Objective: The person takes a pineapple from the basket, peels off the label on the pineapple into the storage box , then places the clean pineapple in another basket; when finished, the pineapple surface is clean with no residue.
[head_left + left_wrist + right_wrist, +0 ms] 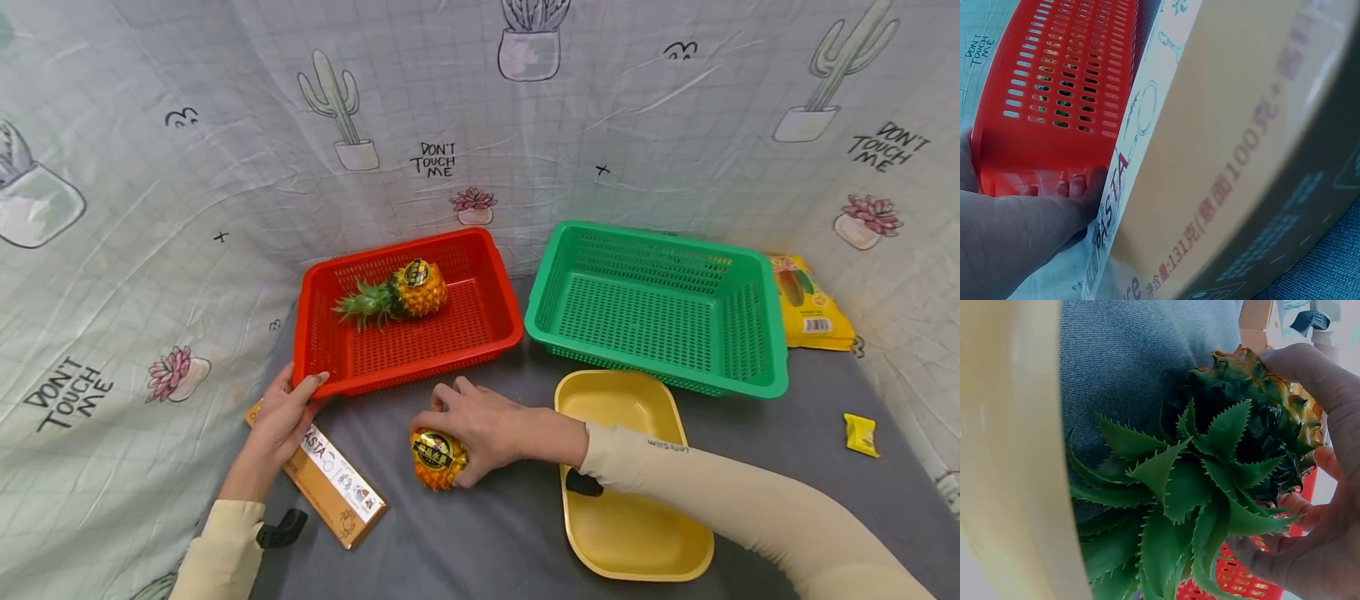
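My right hand point(483, 429) grips a small pineapple point(437, 460) with a dark label, in front of the red basket point(408, 373). In the right wrist view its spiny green leaves point(1172, 487) point away from the palm, and the thumb and fingers curl round the fruit's body. My left hand point(288, 412) holds the near left corner of the red basket, thumb on the rim and fingers below it. A second pineapple point(420, 292) lies on its side inside that basket. Under the left hand and wrist is a long pasta box point(330, 483).
A green basket point(750, 387) stands at the back right, with a yellow packet point(813, 312) beside it. The yellow tray point(622, 567) lies under my right forearm. A small yellow wrapped item point(860, 435) is at far right. A printed cloth point(465, 100) hangs behind.
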{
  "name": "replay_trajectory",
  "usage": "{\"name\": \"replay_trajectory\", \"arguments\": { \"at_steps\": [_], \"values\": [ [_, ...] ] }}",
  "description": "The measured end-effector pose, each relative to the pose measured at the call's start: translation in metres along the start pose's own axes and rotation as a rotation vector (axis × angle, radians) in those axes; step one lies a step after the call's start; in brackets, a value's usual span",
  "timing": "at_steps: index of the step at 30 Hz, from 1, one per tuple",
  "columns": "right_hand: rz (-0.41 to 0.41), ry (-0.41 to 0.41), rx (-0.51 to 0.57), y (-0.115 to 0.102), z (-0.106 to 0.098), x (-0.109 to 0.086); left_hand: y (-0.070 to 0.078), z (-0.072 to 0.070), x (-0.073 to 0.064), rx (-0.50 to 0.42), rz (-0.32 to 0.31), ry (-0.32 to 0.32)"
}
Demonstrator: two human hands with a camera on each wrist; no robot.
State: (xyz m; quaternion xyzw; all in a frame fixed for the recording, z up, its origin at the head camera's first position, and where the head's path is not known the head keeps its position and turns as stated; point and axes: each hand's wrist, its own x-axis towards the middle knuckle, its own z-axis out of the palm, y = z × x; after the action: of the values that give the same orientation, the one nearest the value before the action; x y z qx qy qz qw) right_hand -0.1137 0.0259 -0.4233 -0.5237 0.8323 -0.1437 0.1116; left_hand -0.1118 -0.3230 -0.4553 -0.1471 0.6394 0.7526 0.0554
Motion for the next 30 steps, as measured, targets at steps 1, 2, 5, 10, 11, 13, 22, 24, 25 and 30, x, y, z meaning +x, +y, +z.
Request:
{"name": "replay_trajectory", "arguments": {
  "at_steps": [1,2,5,10,11,13,22,24,25,30],
  "values": [
    [0.002,0.0,0.001,0.0,0.0007,-0.0003,-0.001,-0.0001,-0.0002,0.001,0.002,-0.002],
    [0.003,0.0,-0.001,-0.0001,0.0014,-0.0005,-0.0019,-0.0001,-0.0001,-0.001,0.005,-0.005],
    [0.007,0.004,0.0,-0.0002,0.0025,-0.0021,-0.0034,0.0009,0.0012,-0.005,0.01,-0.011],
    [0.016,0.006,0.004,-0.0006,0.0031,-0.0053,-0.0049,0.0046,0.0038,0.005,0.017,-0.019],
    [0.018,0.007,0.003,-0.0004,0.0034,-0.0058,-0.0054,0.0051,0.0045,0.006,0.021,-0.022],
    [0.019,0.013,0.006,0.0,0.0044,-0.0071,-0.0066,0.0063,0.0051,0.0,0.031,-0.027],
    [0.009,0.021,0.014,0.0025,0.0079,-0.0085,-0.0077,0.007,0.0041,-0.016,0.018,-0.001],
    [0.005,0.027,0.011,0.0031,0.0059,-0.0065,-0.0054,0.0054,0.0038,-0.021,0.026,0.004],
    [0.001,0.031,0.012,0.0032,0.0047,-0.0055,-0.0042,0.0045,0.0035,-0.023,0.031,0.007],
    [-0.02,0.035,0.024,0.0045,0.001,-0.003,0.0,0.0027,0.0024,-0.027,0.017,0.018]
  ]
}}
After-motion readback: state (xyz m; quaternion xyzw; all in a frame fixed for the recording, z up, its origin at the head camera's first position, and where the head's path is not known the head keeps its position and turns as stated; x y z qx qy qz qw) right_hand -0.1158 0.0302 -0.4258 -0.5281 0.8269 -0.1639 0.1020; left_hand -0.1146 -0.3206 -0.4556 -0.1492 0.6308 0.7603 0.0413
